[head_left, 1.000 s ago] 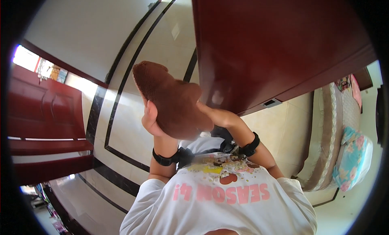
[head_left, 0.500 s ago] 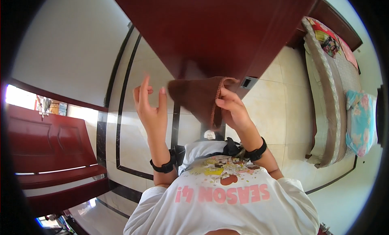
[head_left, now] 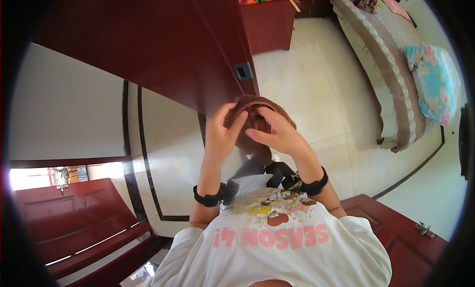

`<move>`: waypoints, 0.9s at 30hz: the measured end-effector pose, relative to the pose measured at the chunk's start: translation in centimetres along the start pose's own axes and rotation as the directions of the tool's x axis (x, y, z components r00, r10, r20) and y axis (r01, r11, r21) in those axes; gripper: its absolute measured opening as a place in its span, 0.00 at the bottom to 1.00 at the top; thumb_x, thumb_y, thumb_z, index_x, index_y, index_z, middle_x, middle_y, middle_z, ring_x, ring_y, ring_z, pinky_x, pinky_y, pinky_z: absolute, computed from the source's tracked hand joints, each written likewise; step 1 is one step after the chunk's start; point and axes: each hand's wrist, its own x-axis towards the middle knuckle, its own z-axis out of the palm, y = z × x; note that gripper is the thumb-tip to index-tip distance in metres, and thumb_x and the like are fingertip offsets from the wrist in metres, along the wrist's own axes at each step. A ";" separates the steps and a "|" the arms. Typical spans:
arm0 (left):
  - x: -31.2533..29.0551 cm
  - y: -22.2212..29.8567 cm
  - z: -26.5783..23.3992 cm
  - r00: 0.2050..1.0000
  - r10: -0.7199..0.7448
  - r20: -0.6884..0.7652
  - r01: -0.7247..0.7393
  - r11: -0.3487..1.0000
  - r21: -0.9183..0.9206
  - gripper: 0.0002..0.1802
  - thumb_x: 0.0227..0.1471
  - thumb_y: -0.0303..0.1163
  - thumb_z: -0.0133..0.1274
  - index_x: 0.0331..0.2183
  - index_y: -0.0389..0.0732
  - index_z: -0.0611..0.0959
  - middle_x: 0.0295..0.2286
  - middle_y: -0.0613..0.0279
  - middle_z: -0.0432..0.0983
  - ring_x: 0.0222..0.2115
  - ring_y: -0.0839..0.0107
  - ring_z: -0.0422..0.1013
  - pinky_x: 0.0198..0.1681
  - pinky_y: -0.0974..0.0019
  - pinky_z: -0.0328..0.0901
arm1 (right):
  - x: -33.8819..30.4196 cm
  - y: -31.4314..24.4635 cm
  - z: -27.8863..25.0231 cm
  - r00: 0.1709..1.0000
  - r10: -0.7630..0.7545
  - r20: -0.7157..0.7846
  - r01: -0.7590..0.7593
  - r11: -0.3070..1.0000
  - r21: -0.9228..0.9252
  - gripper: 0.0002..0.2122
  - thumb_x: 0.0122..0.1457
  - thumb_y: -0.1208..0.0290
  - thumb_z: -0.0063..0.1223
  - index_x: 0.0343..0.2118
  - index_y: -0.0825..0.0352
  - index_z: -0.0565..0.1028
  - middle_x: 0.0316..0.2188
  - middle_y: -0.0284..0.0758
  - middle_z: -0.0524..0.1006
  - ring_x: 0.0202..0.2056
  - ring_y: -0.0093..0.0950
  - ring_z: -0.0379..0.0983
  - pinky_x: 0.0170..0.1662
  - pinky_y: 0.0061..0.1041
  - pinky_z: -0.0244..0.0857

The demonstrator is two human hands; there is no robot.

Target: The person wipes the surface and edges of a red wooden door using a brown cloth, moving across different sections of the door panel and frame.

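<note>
A dark brown cloth [head_left: 253, 143] with a stitched rim is bunched up in front of my chest, between my two hands. My left hand [head_left: 222, 133] grips its left side, thumb against the rim and fingers behind the fabric. From the right, my right hand [head_left: 283, 134] curls its fingers into the fold, with the thumb lying along the near side. Part of my right fingertips is hidden inside the cloth. Just beyond my hands stands the edge of a dark red door [head_left: 173, 44] with a metal strike plate [head_left: 242, 71].
To the right is a bed [head_left: 368, 64] with a blue floral pillow [head_left: 433, 82]. A dark red cabinet [head_left: 269, 27] stands ahead. Red panelled wood furniture [head_left: 79, 208] is at the left, and another red door [head_left: 396, 235] with a bolt is at the lower right.
My left hand, apart from the cloth before, has come in and taken hold of it. The cloth is now bunched up. The view has turned, so the door edge sits further left.
</note>
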 end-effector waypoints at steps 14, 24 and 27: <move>-0.3 0.0 0.2 0.994 -0.104 0.027 0.107 0.927 -0.359 0.19 0.55 0.41 0.44 0.29 0.33 0.79 0.25 0.66 0.74 0.27 0.81 0.65 0.33 0.78 0.60 | -6.0 -1.8 -5.5 0.989 0.036 -0.144 0.012 0.947 0.321 0.14 0.51 0.78 0.47 0.43 0.69 0.69 0.26 0.25 0.69 0.30 0.14 0.64 0.34 0.11 0.58; -0.2 1.5 -9.5 0.974 0.062 -0.217 -0.191 0.736 -0.649 0.18 0.56 0.40 0.41 0.40 0.35 0.73 0.39 0.60 0.70 0.40 0.69 0.66 0.46 0.65 0.62 | -6.7 -2.8 -3.1 0.729 -0.577 -0.369 0.567 0.207 0.797 0.10 0.53 0.60 0.48 0.31 0.61 0.65 0.30 0.32 0.72 0.37 0.32 0.68 0.43 0.35 0.63; -0.2 2.6 -11.0 0.985 0.148 -0.086 -0.150 0.514 -0.845 0.18 0.56 0.40 0.40 0.42 0.38 0.72 0.41 0.60 0.70 0.42 0.68 0.66 0.47 0.64 0.61 | -4.9 6.1 -2.2 0.911 -0.016 -0.413 0.364 0.503 0.784 0.15 0.60 0.59 0.36 0.45 0.63 0.67 0.38 0.33 0.72 0.43 0.25 0.65 0.53 0.30 0.53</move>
